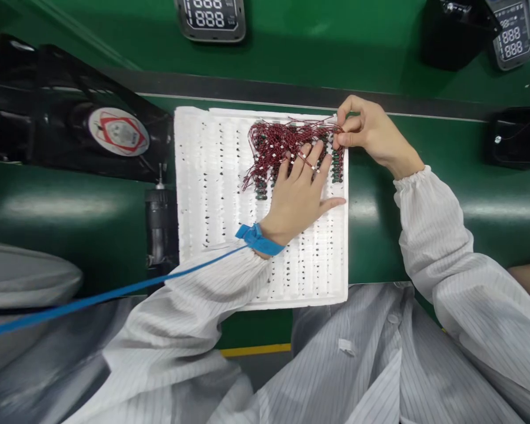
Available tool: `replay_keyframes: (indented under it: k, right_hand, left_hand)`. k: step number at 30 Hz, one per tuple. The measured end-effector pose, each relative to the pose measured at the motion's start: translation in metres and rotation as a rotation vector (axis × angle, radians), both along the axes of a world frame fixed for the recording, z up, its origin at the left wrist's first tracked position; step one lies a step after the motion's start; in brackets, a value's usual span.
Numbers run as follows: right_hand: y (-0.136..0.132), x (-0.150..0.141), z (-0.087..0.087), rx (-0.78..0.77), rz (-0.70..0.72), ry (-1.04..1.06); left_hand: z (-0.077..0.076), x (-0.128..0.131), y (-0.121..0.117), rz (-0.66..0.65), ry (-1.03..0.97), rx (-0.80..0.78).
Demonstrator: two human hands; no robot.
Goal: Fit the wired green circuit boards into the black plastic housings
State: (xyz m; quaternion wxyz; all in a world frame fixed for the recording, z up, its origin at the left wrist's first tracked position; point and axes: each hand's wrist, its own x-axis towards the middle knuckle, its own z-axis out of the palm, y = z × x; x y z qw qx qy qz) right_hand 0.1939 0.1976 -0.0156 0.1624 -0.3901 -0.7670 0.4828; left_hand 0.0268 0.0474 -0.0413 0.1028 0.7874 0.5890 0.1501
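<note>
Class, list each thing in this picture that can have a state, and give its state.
Dark red wires: bunched, tangled.
White tray: flat, partly filled.
Left hand: open, fingers spread over wires.
Right hand: pinching at wires.
Blue wrist strap: fastened.
Blue cord: stretched out.
Top-centre display: showing 8s.
</note>
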Motion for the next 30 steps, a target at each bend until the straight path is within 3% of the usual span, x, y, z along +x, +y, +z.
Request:
replay_keyframes:
  k: [5,11,16,19,22,25,28,30]
  right_hand:
    - [-0.002,0.0,0.003,-0.011,-0.004,0.016]
    - [-0.002,0.0,0.01,-0.102,0.062,0.083]
    - [-0.002,0.001,0.018,-0.09,0.124,0.063]
    - [-0.008,0.006,0.036,0.006,0.133,-0.02]
    - [-0.016,0.01,0.064,0.208,0.117,-0.113]
    - [-0.025,0.008,0.081,0.349,0.128,-0.321]
    - [-0.032,-0.001,0.072,0.337,0.251,-0.562]
    - [-0.036,-0.008,0.057,0.344,0.318,-0.554]
  left_hand:
    - [0.002,0.0,0.0,-0.002,-0.004,-0.01]
    - [0.003,0.001,0.0,0.006,-0.011,-0.023]
    - [0.004,0.001,0.0,0.007,-0.019,-0.037]
    - [0.005,0.001,0.001,0.001,-0.007,-0.047]
    - [0.006,0.002,0.001,0.009,0.0,-0.055]
    - [0.006,0.002,0.0,0.018,-0.009,-0.057]
    - [0.006,0.002,0.001,0.019,-0.014,-0.071]
    - [0.005,0.002,0.001,0.017,-0.012,-0.084]
